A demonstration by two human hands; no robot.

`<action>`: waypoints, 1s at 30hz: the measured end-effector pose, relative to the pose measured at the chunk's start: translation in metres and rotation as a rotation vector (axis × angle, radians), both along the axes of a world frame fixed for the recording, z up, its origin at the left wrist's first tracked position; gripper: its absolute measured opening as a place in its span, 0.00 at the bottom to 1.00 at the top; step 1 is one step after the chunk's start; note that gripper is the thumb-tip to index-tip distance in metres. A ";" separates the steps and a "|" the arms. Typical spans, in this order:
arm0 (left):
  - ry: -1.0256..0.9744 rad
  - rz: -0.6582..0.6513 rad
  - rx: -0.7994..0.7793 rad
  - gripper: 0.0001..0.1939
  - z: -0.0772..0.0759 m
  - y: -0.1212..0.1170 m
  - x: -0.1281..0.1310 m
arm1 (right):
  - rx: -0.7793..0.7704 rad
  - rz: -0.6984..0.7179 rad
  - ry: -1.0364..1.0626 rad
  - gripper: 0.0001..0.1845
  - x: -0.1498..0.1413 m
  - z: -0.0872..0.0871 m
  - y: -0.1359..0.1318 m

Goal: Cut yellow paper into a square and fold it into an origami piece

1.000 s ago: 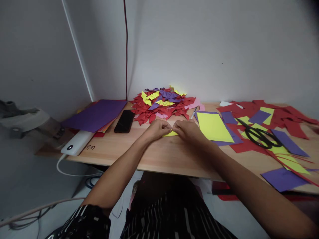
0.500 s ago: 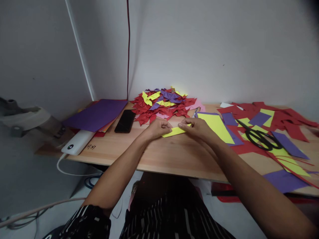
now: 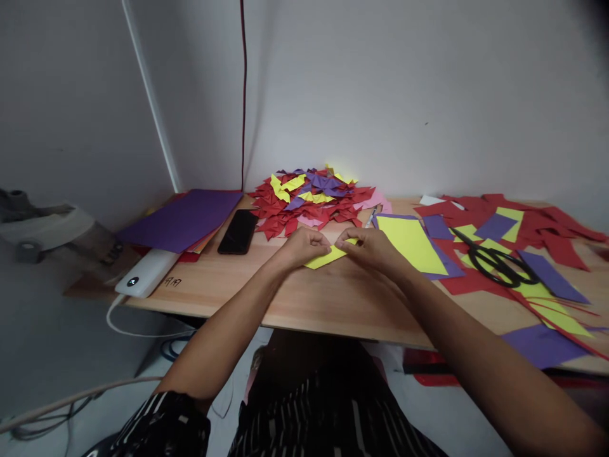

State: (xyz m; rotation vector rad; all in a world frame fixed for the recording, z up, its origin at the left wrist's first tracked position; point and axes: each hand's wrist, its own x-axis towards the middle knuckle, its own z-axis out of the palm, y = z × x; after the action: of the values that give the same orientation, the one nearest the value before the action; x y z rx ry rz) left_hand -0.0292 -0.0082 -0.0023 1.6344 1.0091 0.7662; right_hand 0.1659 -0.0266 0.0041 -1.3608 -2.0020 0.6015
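While pinching the yellow paper strip (image 3: 325, 259) in left hand (image 3: 303, 247) and right hand (image 3: 368, 247) over the surface (image 3: 304, 298), judge it likely light, pliable and easily creased, best taken gently at opposite edges.

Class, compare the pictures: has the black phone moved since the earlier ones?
No; the black phone shows no shift either way against the handwritten mark on the table.

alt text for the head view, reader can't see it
The left hand and right hand hold yellow paper at a desk. Beyond lies a pile of folded paper, a phone on the left, and scissors among cut paper on the right.
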 end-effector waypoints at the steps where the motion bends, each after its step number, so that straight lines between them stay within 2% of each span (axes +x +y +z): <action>1: -0.020 0.013 -0.038 0.07 0.001 0.000 0.001 | 0.006 -0.032 0.010 0.12 0.000 0.001 0.000; 5: -0.155 0.025 -0.220 0.05 0.004 0.000 0.001 | -0.059 -0.125 0.142 0.17 0.004 0.003 0.001; 8: -0.207 0.017 -0.270 0.06 0.004 -0.001 0.001 | -0.160 -0.092 0.228 0.21 0.005 0.002 0.002; 11: -0.195 -0.023 -0.280 0.05 0.004 -0.001 0.000 | -0.139 -0.074 0.224 0.21 0.005 0.000 0.003; 16: -0.259 0.061 -0.269 0.03 0.006 -0.001 0.001 | 0.093 -0.153 0.168 0.15 0.001 0.001 -0.001; 20: -0.423 0.134 -0.377 0.05 0.010 -0.001 0.000 | 0.324 -0.186 0.050 0.12 -0.006 0.006 -0.009; 22: -0.477 0.157 -0.422 0.07 0.011 0.000 -0.002 | 0.412 -0.112 -0.028 0.12 -0.010 0.004 -0.011; 27: -0.563 0.198 -0.450 0.08 0.010 0.004 -0.005 | 0.678 0.191 -0.137 0.14 -0.019 -0.010 -0.005; 30: -0.583 0.219 -0.450 0.07 0.008 0.005 -0.005 | 0.752 0.234 -0.203 0.13 -0.021 -0.015 0.000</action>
State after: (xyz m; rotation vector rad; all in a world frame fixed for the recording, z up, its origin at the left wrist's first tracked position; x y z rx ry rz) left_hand -0.0339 -0.0033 0.0053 0.8485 0.8566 1.0006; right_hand 0.1446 -0.0267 -0.0112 -0.7521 -2.2286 -0.2119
